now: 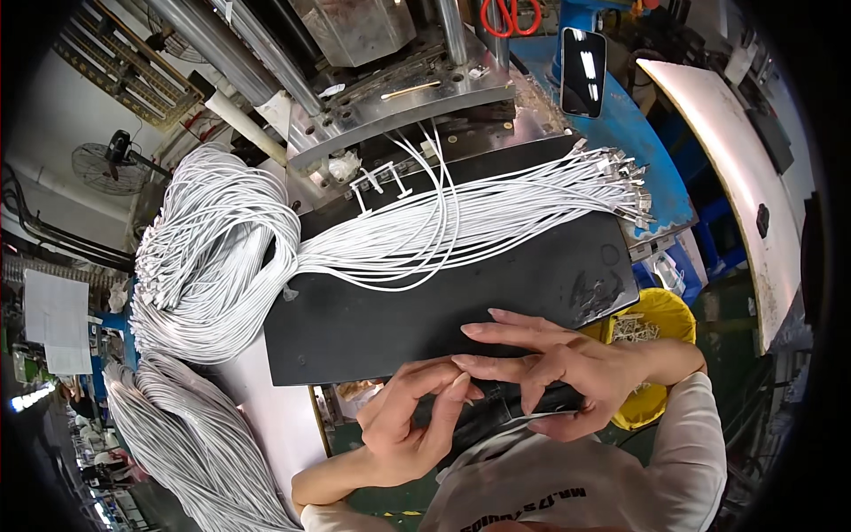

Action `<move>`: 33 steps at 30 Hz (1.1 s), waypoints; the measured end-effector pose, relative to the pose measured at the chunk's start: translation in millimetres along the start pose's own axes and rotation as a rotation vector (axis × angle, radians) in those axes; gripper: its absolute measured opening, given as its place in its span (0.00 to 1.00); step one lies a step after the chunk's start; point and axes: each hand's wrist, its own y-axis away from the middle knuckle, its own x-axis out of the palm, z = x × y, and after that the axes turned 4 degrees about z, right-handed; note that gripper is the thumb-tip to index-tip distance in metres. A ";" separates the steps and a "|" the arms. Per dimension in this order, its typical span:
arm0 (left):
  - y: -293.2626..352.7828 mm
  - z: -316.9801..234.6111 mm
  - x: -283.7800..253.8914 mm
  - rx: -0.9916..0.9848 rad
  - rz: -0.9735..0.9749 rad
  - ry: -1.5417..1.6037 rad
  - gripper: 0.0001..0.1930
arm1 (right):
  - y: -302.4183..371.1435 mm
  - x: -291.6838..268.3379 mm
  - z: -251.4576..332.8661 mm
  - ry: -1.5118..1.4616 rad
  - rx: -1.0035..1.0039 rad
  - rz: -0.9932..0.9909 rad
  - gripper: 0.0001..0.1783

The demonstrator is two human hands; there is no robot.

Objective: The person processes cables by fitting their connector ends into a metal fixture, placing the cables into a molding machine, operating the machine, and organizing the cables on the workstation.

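My left hand (412, 421) is in front of the black work surface's near edge, thumb and forefinger pinched together. Whatever the pinch may hold is too small to make out. Beside it on the right, my right hand (572, 368) has its fingers spread, one fingertip meeting the left fingertips. Beyond both hands, a bundle of white cables (381, 239) lies across the black work surface (443, 310). Metal connectors (629, 191) cluster at its right end, and a few cables loop back under the machine's steel plate (399, 120).
A large coil of white cables (213, 239) sits at the left, with another cable bundle (195, 443) hanging below it. Small white parts lie in a yellow bin (669, 310) at the right. A phone (582, 71) and red-handled scissors (510, 16) are at the far right.
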 end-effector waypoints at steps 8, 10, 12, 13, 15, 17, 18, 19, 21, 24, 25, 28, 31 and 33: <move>0.6 -0.3 -4.1 0.082 0.112 -0.105 0.08 | -0.4 -0.3 3.9 0.189 0.005 0.016 0.04; 1.5 -0.7 -3.7 0.077 0.113 -0.101 0.08 | -0.3 0.1 4.7 0.228 -0.015 0.008 0.04; 2.5 -0.8 -3.1 0.070 0.110 -0.095 0.08 | -0.4 0.6 5.6 0.305 -0.059 -0.004 0.13; 2.6 -0.6 -2.7 0.068 0.111 -0.095 0.08 | -0.5 0.9 6.0 0.304 -0.058 -0.005 0.13; 2.9 0.1 -1.9 0.062 0.106 -0.084 0.08 | -1.0 1.6 6.6 0.316 -0.063 -0.033 0.12; 3.3 0.2 -1.6 0.057 0.105 -0.077 0.09 | -1.3 2.4 6.5 0.322 -0.064 -0.048 0.12; 3.5 -0.5 -1.2 0.048 0.097 -0.069 0.08 | -1.2 2.3 6.2 0.273 -0.046 -0.043 0.08; 3.7 -1.2 -0.8 0.038 0.090 -0.061 0.08 | -1.0 2.1 5.6 0.224 -0.028 -0.039 0.05; 4.2 -0.3 -0.7 0.027 0.084 -0.053 0.08 | 0.0 1.6 2.7 0.174 -0.009 -0.036 0.07; 3.3 4.8 -2.9 0.040 0.141 -0.016 0.06 | 3.3 1.6 -4.7 -0.092 0.002 -0.110 0.09; 3.3 4.5 -2.8 0.040 0.148 -0.014 0.06 | 3.1 2.4 -3.7 -0.091 0.004 -0.117 0.09; 5.4 3.3 -2.5 0.032 0.125 -0.002 0.06 | -0.3 4.9 0.0 -0.251 0.105 -0.223 0.11; 6.2 5.5 1.6 0.040 0.080 0.040 0.07 | 0.1 0.6 0.0 -0.278 0.105 -0.209 0.12; 6.5 5.3 2.6 0.042 0.056 0.060 0.08 | 0.2 0.0 1.2 -0.293 0.105 -0.202 0.13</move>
